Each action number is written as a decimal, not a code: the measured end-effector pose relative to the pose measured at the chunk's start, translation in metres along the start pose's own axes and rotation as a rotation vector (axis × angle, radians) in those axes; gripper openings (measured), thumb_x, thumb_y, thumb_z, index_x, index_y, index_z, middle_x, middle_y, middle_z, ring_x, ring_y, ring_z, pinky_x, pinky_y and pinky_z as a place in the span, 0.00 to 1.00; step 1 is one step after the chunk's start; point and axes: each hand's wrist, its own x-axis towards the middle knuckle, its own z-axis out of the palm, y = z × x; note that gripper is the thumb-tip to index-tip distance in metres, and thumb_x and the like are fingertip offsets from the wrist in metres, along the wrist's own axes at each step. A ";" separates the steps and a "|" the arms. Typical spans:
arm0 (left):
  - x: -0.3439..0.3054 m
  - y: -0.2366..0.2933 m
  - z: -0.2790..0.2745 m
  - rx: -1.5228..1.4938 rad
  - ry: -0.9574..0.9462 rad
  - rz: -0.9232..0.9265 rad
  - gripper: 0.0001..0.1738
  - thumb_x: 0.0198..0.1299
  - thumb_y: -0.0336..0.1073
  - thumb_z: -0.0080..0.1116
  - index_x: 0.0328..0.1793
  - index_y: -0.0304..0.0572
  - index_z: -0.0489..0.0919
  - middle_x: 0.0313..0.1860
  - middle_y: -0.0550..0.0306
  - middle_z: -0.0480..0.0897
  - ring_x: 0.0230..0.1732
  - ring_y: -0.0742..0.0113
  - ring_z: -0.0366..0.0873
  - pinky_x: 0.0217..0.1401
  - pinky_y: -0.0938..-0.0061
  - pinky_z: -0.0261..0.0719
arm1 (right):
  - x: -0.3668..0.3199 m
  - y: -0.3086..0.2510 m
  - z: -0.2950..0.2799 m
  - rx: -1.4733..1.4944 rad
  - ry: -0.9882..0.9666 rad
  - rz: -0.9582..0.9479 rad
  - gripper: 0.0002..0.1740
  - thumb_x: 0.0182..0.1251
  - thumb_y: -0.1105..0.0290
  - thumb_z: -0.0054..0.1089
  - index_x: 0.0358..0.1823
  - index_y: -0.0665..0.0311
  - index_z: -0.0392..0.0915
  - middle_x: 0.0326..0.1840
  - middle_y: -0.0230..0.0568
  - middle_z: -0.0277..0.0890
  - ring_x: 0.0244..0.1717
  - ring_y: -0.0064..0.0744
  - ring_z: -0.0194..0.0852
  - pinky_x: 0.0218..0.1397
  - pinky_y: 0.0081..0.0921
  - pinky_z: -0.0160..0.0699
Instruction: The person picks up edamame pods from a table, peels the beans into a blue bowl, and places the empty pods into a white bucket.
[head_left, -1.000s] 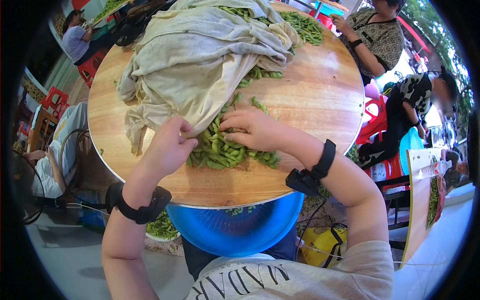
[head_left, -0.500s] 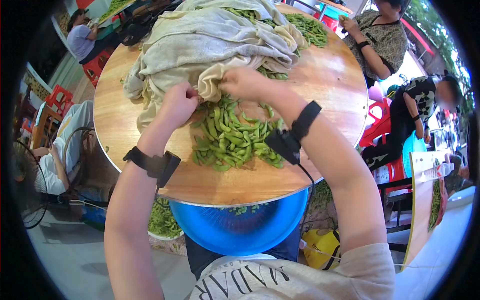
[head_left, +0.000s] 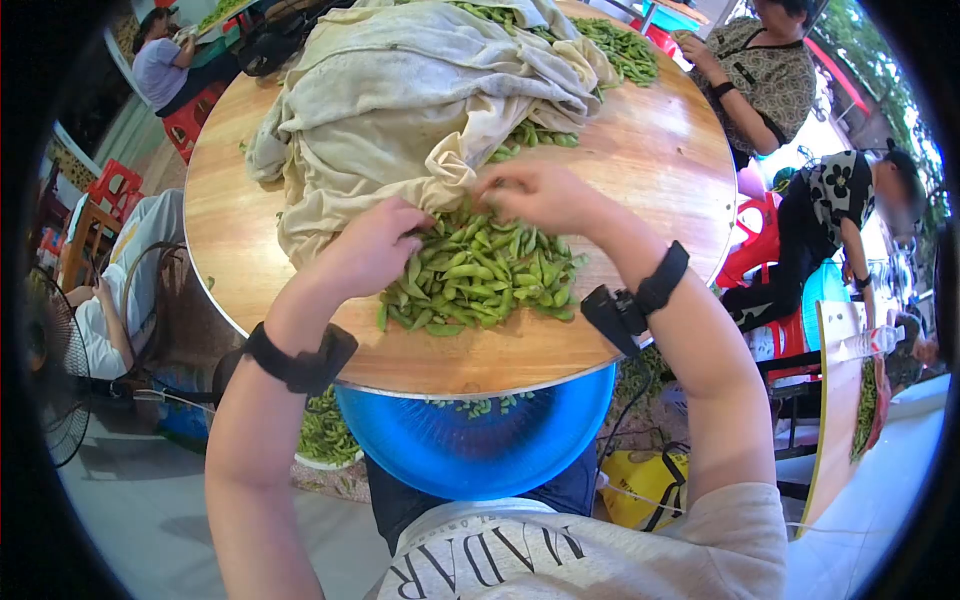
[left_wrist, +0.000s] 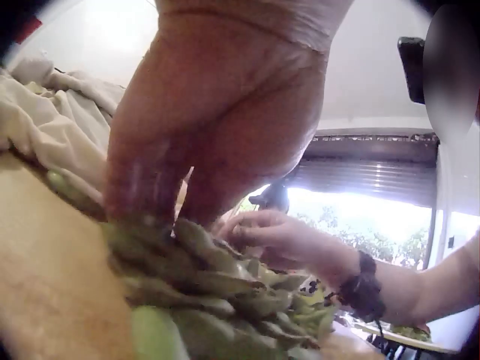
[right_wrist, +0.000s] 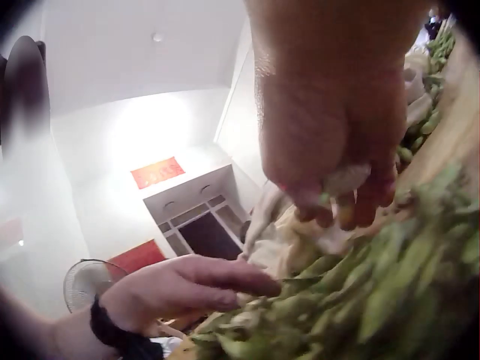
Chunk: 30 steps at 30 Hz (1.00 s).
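Note:
A heap of green soybean pods (head_left: 470, 275) lies on the round wooden table in front of me. My left hand (head_left: 375, 245) rests at the heap's left edge; in the right wrist view its fingers (right_wrist: 217, 281) stretch fairly straight over the pods. Above the far side of the heap is my right hand (head_left: 545, 195), fingers bent. The right wrist view shows a pale green pod (right_wrist: 346, 180) pinched between its thumb and fingers. Just beyond both hands, a bunched fold of the cream cloth (head_left: 400, 130) lies over a larger mound, with more pods showing at its edges.
Below the table edge (head_left: 460, 390), a blue basin (head_left: 480, 460) sits at my lap with some shelled beans in it. A container of pods (head_left: 325, 430) stands on the floor at left. Other people sit around, and a standing fan (head_left: 55, 360) is at far left.
Both hands first worked at the cloth's near edge, which was folded back, uncovering more pods. Now they have let go of the cloth and are over the heap, which has spread wider.

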 end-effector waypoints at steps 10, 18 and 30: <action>0.003 -0.034 -0.011 0.196 0.340 -0.069 0.21 0.54 0.23 0.47 0.57 0.37 0.70 0.51 0.45 0.74 0.55 0.55 0.71 0.58 0.72 0.66 | -0.015 -0.013 0.018 -0.127 -0.004 -0.070 0.15 0.57 0.66 0.54 0.44 0.63 0.76 0.35 0.46 0.77 0.31 0.36 0.73 0.38 0.29 0.71; 0.007 -0.025 -0.036 0.324 0.180 -0.379 0.10 0.50 0.27 0.49 0.38 0.37 0.77 0.35 0.42 0.79 0.39 0.47 0.76 0.44 0.65 0.73 | 0.023 -0.015 0.035 -0.242 0.032 -0.086 0.15 0.54 0.64 0.53 0.41 0.62 0.77 0.37 0.50 0.76 0.41 0.50 0.73 0.45 0.37 0.71; 0.020 -0.046 -0.012 0.300 0.314 -0.128 0.19 0.49 0.26 0.52 0.50 0.35 0.74 0.48 0.44 0.73 0.51 0.47 0.70 0.53 0.66 0.69 | 0.049 -0.011 0.029 -0.127 0.125 -0.269 0.18 0.57 0.67 0.52 0.50 0.63 0.73 0.50 0.47 0.72 0.50 0.43 0.71 0.54 0.29 0.67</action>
